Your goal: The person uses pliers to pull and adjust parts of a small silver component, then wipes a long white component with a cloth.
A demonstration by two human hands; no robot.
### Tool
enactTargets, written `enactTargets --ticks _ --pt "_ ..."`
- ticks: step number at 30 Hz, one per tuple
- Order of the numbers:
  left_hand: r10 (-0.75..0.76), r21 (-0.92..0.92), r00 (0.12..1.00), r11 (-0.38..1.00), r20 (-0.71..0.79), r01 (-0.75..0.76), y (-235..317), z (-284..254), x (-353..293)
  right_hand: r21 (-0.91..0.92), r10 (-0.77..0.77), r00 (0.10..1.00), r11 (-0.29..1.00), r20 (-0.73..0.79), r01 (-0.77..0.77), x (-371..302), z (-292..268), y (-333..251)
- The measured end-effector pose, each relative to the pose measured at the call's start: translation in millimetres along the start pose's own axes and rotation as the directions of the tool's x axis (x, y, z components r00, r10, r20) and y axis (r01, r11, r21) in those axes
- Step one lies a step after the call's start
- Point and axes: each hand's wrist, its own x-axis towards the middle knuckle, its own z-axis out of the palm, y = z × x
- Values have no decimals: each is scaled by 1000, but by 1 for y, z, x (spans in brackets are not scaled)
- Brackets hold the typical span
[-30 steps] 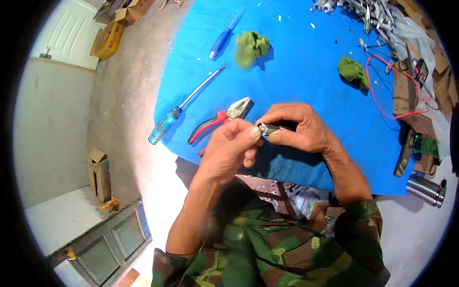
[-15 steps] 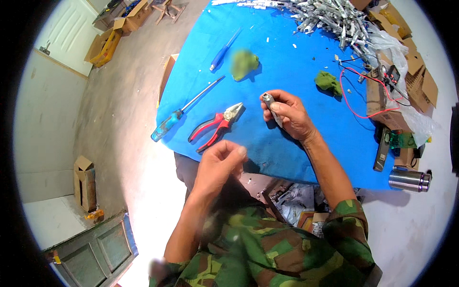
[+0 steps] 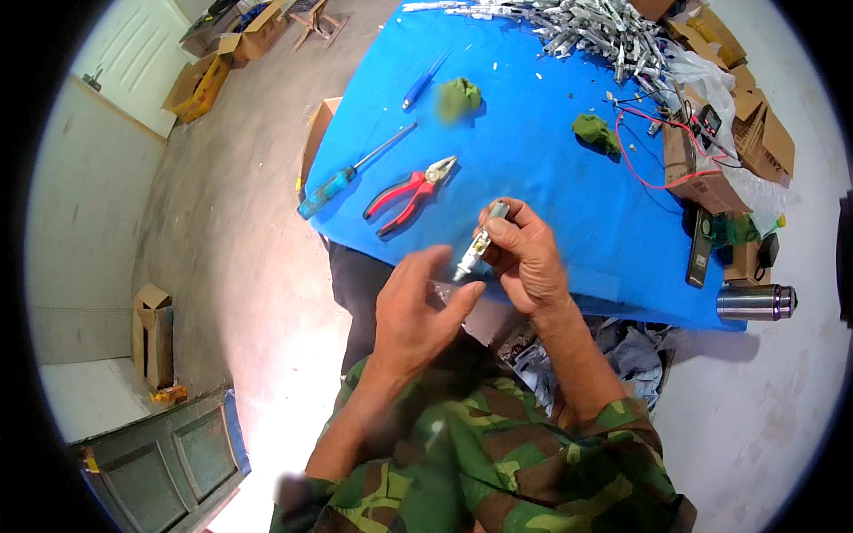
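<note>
Slender silvery part (image 3: 476, 251) pinched by the right hand (image 3: 533, 259), held to the lower right of the pliers (image 3: 432, 178), left hand (image 3: 410, 311) spread below them, thumb parted, longer screwdriver (image 3: 329, 192) laid left of the pliers, green wad (image 3: 460, 98) beyond.

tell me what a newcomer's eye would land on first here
The bright blue work surface would likely catch the eye first, mid-view. Near its front edge, the right hand holds a slim silvery piece, the left hand spread open close by. A tangled heap of silvery parts stands out at the surface's far right.
</note>
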Motion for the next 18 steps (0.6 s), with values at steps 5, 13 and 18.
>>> enactTargets --ticks 5,13,18 --pt "-52 -40 999 998 -7 52 -8 -20 -28 27 -40 999 999 -31 41 -22 15 32" --pt "-110 -50 992 993 -56 107 -23 -75 -60 -195 25 997 981 68 -12 -45 35 57" --pt "64 114 994 992 -89 -53 -35 -103 -72 -416 39 989 909 141 23 -55 56 61"
